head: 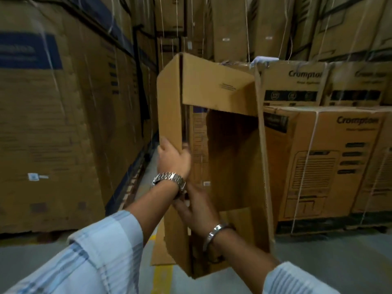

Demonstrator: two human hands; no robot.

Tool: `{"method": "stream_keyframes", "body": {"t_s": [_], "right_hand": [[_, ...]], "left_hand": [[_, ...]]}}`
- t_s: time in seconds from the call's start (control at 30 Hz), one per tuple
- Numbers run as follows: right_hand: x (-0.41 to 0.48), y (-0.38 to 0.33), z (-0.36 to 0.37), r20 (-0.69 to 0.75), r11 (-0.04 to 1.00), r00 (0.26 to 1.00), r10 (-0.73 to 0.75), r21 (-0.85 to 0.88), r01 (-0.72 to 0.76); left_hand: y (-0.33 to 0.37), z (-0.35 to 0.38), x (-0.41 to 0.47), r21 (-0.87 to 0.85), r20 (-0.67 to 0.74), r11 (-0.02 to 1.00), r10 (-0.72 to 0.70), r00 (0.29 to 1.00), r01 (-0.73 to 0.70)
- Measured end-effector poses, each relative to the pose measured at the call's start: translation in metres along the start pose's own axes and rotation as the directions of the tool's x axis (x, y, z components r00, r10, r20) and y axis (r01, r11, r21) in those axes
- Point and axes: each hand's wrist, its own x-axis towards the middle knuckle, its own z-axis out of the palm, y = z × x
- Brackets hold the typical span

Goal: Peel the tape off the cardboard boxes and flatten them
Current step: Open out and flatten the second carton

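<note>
Warehouse cartons hem in a narrow aisle with a grey floor (pixel 339 255). At nine o'clock a tall brown stack (pixel 53 124) with a blue printed panel fills the left side, tied with thin white strapping. At seven o'clock a pale blue striped sleeve (pixel 95 257) leads up to the left hand (pixel 172 159), which sits just left of centre. Its fingers are curled over the edge of the side panel, thumb on the outer face, gripping the cardboard box (pixel 231 158). A steel watch (pixel 168 180) is on that wrist.

At six o'clock a yellow line (pixel 162 279) runs along the floor under the box. The box stands upright in mid-frame, held off the floor, with its open side toward the camera and its flaps spread, the top flap folded forward.

Just below the watch, the right hand (pixel 194 213) lies against the same left edge of the box, a metal bracelet (pixel 214 232) on its wrist. Its fingers are hidden behind the left wrist, so I cannot tell whether they grasp or only press; it seems to steady the edge.

At three o'clock, strapped cartons marked Crompton (pixel 331 158) stand just behind the box.
</note>
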Motion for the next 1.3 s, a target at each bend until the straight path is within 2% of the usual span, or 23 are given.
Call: {"method": "stream_keyframes", "body": {"t_s": [0.07, 0.1, 0.17, 0.33, 0.4, 0.47, 0.53, 0.63, 0.77, 0.8, 0.87, 0.93, 0.97, 1.07, 1.13, 1.17, 1.23, 1.3], "right_hand": [[0.005, 0.004, -0.023, 0.213, 0.977, 0.971, 0.107, 0.161, -0.143], [0.009, 0.003, -0.035, 0.243, 0.957, 0.957, 0.156, 0.202, -0.207], [0.023, 0.001, -0.06, 0.175, 0.929, 0.962, 0.212, 0.269, -0.254], [0.079, -0.022, -0.108, -0.045, 0.83, 0.957, 0.288, 0.509, -0.226], [0.092, -0.03, -0.128, -0.181, 0.813, 0.947, 0.266, 0.57, -0.119], [0.099, -0.039, -0.149, -0.288, 0.814, 0.945, 0.152, 0.579, 0.046], [0.103, -0.05, -0.166, -0.311, 0.87, 0.945, 0.102, 0.488, 0.066], [0.099, -0.047, -0.171, -0.249, 0.971, 0.95, 0.19, 0.188, -0.145], [0.074, -0.023, -0.15, -0.211, 0.973, 0.976, 0.052, -0.209, -0.097], [0.068, -0.015, -0.144, -0.166, 0.962, 0.985, 0.049, -0.256, -0.091], [0.061, 0.004, -0.127, -0.009, 0.964, 0.992, 0.129, -0.234, -0.127], [0.055, 0.02, -0.107, 0.171, 0.955, 0.955, 0.241, -0.215, -0.203], [0.052, 0.026, -0.098, 0.25, 0.942, 0.917, 0.309, -0.21, -0.261], [0.041, 0.036, -0.072, 0.464, 0.86, 0.733, 0.497, -0.15, -0.488], [0.035, 0.04, -0.059, 0.516, 0.838, 0.678, 0.523, -0.167, -0.519], [0.033, 0.041, -0.055, 0.516, 0.848, 0.681, 0.519, -0.209, -0.487], [0.03, 0.038, -0.052, 0.477, 0.876, 0.736, 0.481, -0.304, -0.375], [0.028, 0.034, -0.054, 0.448, 0.886, 0.766, 0.461, -0.284, -0.367]], "left_hand": [[-0.003, -0.004, -0.007, -0.173, -0.062, 0.984, -0.048, 0.997, 0.037], [-0.006, -0.007, -0.011, -0.219, -0.06, 0.975, -0.06, 0.996, 0.046], [-0.018, -0.006, -0.022, -0.202, -0.059, 0.979, -0.027, 0.998, 0.014], [-0.05, 0.02, -0.045, -0.107, -0.072, 0.994, 0.021, 0.997, -0.029], [-0.068, 0.028, -0.048, -0.074, -0.07, 0.997, 0.018, 0.997, -0.023], [-0.084, 0.034, -0.051, -0.054, -0.047, 0.999, 0.007, 0.999, -0.009], [-0.093, 0.037, -0.059, -0.014, -0.019, 0.999, 0.04, 0.999, -0.041], [-0.091, 0.039, -0.07, 0.03, 0.0, 0.996, 0.085, 0.996, -0.085], [-0.083, 0.035, -0.069, 0.025, -0.004, 0.992, 0.122, 0.993, -0.122], [-0.081, 0.033, -0.065, 0.026, 0.002, 0.993, 0.114, 0.993, -0.114], [-0.073, 0.028, -0.052, 0.0, 0.0, 0.994, 0.108, 0.994, -0.108], [-0.058, 0.021, -0.036, -0.033, -0.027, 0.992, 0.122, 0.992, -0.123], [-0.049, 0.018, -0.028, -0.042, -0.041, 0.99, 0.133, 0.99, -0.135], [-0.029, 0.008, -0.011, -0.07, -0.077, 0.984, 0.156, 0.985, -0.162], [-0.021, 0.003, -0.002, -0.092, -0.105, 0.982, 0.153, 0.983, -0.163], [-0.018, 0.001, 0.003, -0.096, -0.124, 0.982, 0.152, 0.981, -0.165], [-0.017, -0.003, 0.012, -0.089, -0.163, 0.982, 0.153, 0.975, -0.169], [-0.02, -0.006, 0.021, -0.108, -0.183, 0.984, 0.124, 0.975, -0.145]]}}
